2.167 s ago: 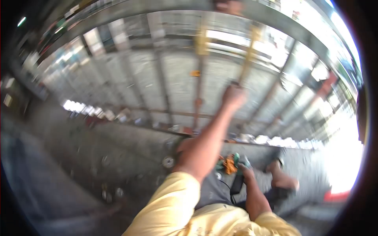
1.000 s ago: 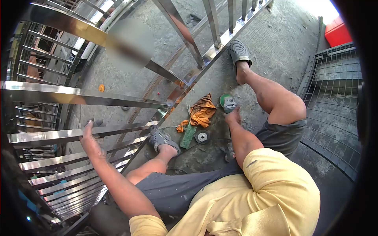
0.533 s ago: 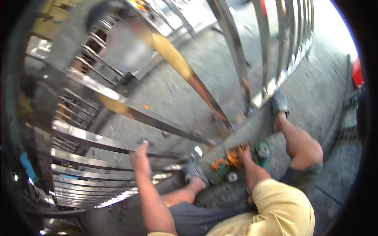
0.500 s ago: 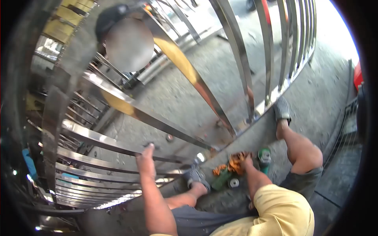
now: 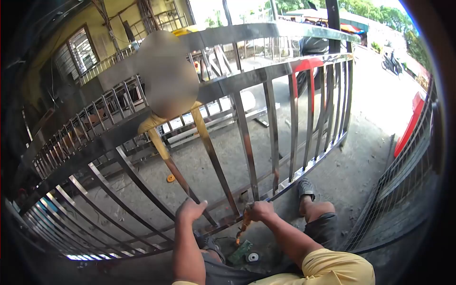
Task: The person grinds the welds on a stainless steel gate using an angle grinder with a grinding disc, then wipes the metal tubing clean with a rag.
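Note:
A shiny metal railing (image 5: pixel 246 137) with upright flat bars stands in front of me. My left hand (image 5: pixel 191 210) is at one of its lower bars, fingers mostly hidden behind the knuckles, thumb pointing right. My right hand (image 5: pixel 261 211) is closed on an orange-brown cloth (image 5: pixel 244 227) beside the foot of another bar, near the bottom rail. Below the cloth a green object (image 5: pixel 240 251) lies on the ground, with a round white-and-dark disc (image 5: pixel 252 257) to its right.
More railing sections (image 5: pixel 111 107) stand beyond on the left. A small orange ring (image 5: pixel 171 178) lies on the concrete behind the bars. To the right are a wire mesh panel (image 5: pixel 403 180) and a red object (image 5: pixel 411 124). A motorbike (image 5: pixel 392 64) is far off.
The view has tilted up, showing the railing's top and the yard. My right hand has lifted the cloth from the ground to the bars. My left hand has come lower on the railing.

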A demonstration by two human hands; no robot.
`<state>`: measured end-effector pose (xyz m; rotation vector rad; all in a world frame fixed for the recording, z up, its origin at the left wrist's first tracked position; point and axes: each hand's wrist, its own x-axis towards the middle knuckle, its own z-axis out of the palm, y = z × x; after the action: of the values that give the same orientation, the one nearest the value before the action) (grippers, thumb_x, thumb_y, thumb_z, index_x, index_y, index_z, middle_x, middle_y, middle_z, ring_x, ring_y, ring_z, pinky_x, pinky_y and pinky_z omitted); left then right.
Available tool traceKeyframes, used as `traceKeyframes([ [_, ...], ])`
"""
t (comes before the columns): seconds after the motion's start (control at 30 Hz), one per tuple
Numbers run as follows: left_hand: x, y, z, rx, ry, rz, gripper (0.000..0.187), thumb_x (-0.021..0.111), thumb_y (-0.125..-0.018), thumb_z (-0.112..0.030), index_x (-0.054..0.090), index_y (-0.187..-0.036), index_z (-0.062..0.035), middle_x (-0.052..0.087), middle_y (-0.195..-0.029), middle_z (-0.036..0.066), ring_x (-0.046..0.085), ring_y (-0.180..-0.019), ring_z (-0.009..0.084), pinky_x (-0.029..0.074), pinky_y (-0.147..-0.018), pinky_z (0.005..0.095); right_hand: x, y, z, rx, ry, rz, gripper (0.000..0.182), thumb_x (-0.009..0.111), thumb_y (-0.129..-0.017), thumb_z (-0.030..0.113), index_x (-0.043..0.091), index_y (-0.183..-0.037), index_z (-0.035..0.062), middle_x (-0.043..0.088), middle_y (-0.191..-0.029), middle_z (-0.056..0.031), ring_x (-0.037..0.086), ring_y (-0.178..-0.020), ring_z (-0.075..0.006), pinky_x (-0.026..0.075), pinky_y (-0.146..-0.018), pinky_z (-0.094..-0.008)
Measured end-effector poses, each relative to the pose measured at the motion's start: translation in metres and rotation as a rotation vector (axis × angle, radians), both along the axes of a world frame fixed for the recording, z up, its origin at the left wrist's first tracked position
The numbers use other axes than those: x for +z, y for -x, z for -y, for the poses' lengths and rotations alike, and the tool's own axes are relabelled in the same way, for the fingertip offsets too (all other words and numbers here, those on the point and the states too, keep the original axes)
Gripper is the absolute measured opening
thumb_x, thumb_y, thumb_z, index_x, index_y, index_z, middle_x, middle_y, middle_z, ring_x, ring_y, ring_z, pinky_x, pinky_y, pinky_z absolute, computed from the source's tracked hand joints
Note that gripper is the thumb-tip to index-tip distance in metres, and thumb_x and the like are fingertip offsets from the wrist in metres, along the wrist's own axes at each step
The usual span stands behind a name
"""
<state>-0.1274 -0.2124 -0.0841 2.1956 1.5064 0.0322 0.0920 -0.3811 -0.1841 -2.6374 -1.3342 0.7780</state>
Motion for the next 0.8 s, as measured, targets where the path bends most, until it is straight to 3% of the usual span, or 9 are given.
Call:
traceKeyframes([
  [0.1, 0.02, -0.015, 0.049, -0.25, 0.064, -0.164, 0.073, 0.06, -0.085, -0.058, 0.065, -0.115, 0.0082, 0.061, -0.121, 0.031, 0.059, -0.117, 0.041, 0.045, -0.1, 0.0454, 0.039, -0.015, 0.002, 0.169, -0.065, 0.151, 0.047, 0.066, -0.074, 0.057, 0.076, -0.101, 0.0199, 0.073, -0.104, -0.0092, 0.07, -0.099, -0.0311, 0.049, -0.091, -0.0455],
  [0.2, 0.004, -0.031, 0.075, -0.403, 0.094, 0.011, 0.074, 0.058, -0.086, -0.06, 0.06, -0.123, 0.0034, 0.064, -0.12, 0.027, 0.059, -0.117, 0.0406, 0.046, -0.099, 0.0465, 0.113, -0.01, 0.029, 0.279, -0.002, 0.295, 0.048, 0.061, -0.08, 0.059, 0.077, -0.098, 0.0174, 0.073, -0.105, -0.0101, 0.07, -0.098, -0.0315, 0.051, -0.087, -0.0452],
  [0.3, 0.007, -0.044, 0.092, -0.438, -0.034, 0.094, 0.062, 0.058, -0.089, -0.056, 0.058, -0.129, -0.0087, 0.069, -0.112, 0.02, 0.063, -0.109, 0.0404, 0.05, -0.092, 0.0471, 0.071, -0.032, 0.003, 0.186, -0.201, 0.064, 0.047, 0.055, -0.086, 0.056, 0.077, -0.095, 0.0155, 0.073, -0.105, -0.0101, 0.069, -0.097, -0.0326, 0.053, -0.083, -0.0449],
  [0.33, 0.016, -0.049, 0.097, -0.426, -0.039, 0.074, 0.059, 0.058, -0.089, -0.055, 0.059, -0.128, -0.0107, 0.069, -0.11, 0.019, 0.063, -0.107, 0.0401, 0.051, -0.09, 0.0469, 0.119, -0.012, 0.017, 0.262, -0.249, 0.116, 0.043, 0.053, -0.091, 0.047, 0.075, -0.092, 0.0106, 0.072, -0.096, -0.0133, 0.069, -0.093, -0.0342, 0.054, -0.078, -0.0431],
  [0.4, 0.034, -0.051, 0.108, -0.416, -0.023, 0.199, 0.047, 0.059, -0.09, -0.049, 0.062, -0.123, -0.0153, 0.07, -0.104, 0.017, 0.066, -0.1, 0.0389, 0.053, -0.082, 0.0469, 0.094, -0.023, 0.0, 0.593, -0.506, 0.233, 0.037, 0.055, -0.093, 0.041, 0.072, -0.096, 0.0082, 0.072, -0.095, -0.015, 0.068, -0.092, -0.0346, 0.054, -0.078, -0.0432],
  [0.53, -0.015, -0.064, 0.095, -0.427, -0.015, 0.576, 0.038, 0.064, -0.09, -0.039, 0.063, -0.114, -0.0094, 0.07, -0.103, 0.018, 0.066, -0.099, 0.0384, 0.052, -0.08, 0.0452, 0.081, -0.031, -0.016, 0.796, -0.673, 0.409, 0.031, 0.054, -0.097, 0.031, 0.066, -0.103, 0.0033, 0.07, -0.098, -0.0154, 0.069, -0.086, -0.0281, 0.054, -0.075, -0.0387],
  [0.63, -0.008, -0.069, 0.099, -0.37, -0.053, 0.5, 0.036, 0.066, -0.091, -0.033, 0.064, -0.112, -0.0049, 0.069, -0.102, 0.02, 0.067, -0.099, 0.0368, 0.052, -0.081, 0.0418, 0.104, -0.034, -0.003, 0.035, -0.745, -0.483, 0.036, 0.055, -0.097, 0.034, 0.066, -0.098, -0.0003, 0.07, -0.09, -0.0145, 0.068, -0.083, -0.0272, 0.052, -0.07, -0.0384],
  [0.7, -0.013, -0.069, 0.096, -0.342, -0.113, 0.262, 0.036, 0.065, -0.092, -0.034, 0.064, -0.114, -0.0046, 0.069, -0.105, 0.02, 0.067, -0.1, 0.0355, 0.051, -0.082, 0.0417, 0.029, -0.066, -0.031, -0.221, -1.019, -0.705, 0.038, 0.055, -0.099, 0.034, 0.065, -0.099, -0.0031, 0.068, -0.084, -0.013, 0.065, -0.08, -0.0213, 0.05, -0.07, -0.0353],
  [0.8, -0.043, -0.065, 0.106, -0.48, -0.004, 0.312, 0.036, 0.064, -0.094, -0.032, 0.062, -0.114, -0.0016, 0.067, -0.111, 0.02, 0.065, -0.104, 0.0369, 0.05, -0.084, 0.0437, 0.071, -0.095, -0.019, -0.539, -0.831, -1.089, 0.04, 0.05, -0.102, 0.034, 0.064, -0.104, -0.0037, 0.067, -0.086, -0.007, 0.06, -0.08, -0.0155, 0.048, -0.074, -0.0315],
])
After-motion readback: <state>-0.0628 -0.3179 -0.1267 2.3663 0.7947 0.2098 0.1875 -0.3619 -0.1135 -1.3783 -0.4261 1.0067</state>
